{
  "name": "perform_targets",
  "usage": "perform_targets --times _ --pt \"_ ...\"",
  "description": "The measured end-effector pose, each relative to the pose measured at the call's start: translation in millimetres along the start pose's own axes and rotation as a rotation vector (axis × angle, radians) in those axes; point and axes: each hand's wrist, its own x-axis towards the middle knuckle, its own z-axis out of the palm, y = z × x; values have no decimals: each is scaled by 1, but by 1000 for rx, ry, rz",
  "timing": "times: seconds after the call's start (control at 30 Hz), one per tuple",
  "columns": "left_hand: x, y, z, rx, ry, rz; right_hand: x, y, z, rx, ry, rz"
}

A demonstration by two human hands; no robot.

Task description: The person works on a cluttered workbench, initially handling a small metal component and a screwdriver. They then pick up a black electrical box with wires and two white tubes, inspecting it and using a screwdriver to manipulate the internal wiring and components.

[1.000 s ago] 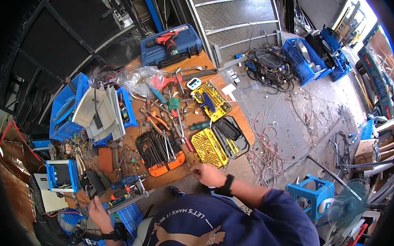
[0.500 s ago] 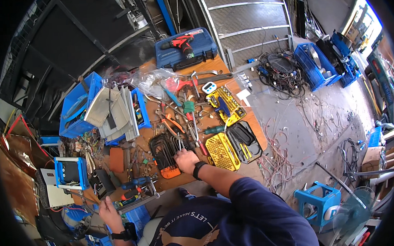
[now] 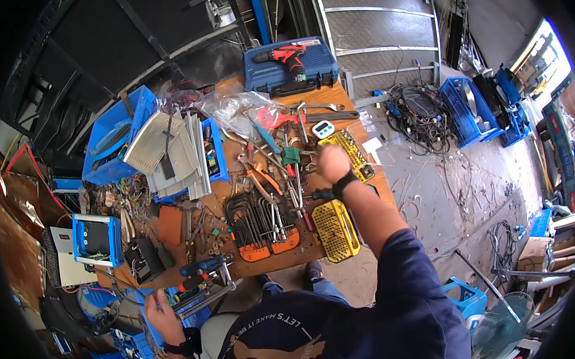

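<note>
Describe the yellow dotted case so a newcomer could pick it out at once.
Find the cluttered wooden table, then its near right corner, right of the orange-and-black hex key set. The yellow case lies there. Unlike the yellow tray of metal pieces by the right hand, its face shows rows of dark dots.

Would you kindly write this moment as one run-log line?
right hand: over yellow bit set, contact unclear | left hand: near red-handled tool, grip unclear | red drill: lying on blue case
</note>
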Motion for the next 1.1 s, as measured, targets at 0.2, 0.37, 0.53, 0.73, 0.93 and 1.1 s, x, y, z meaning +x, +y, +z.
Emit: perform_targets --times 0.2,0.37,0.53,0.73,0.93,1.1 --pt "9 4 -2 27 -4 7 66 25 17 -86 -119 275" --pt "8 2 -4 24 -29 23 76 22 39 -130 -174 322" --pt "14 0 -1 31 -24 78 88 19 39 -112 -243 412" --pt "11 2 -2 36 -43 66 87 32 51 -58 -218 400" --pt "4 3 0 -18 -37 36 80 44 31 56 -80 314" --pt "5 2 2 -60 -29 22 56 64 -7 844 322 268"
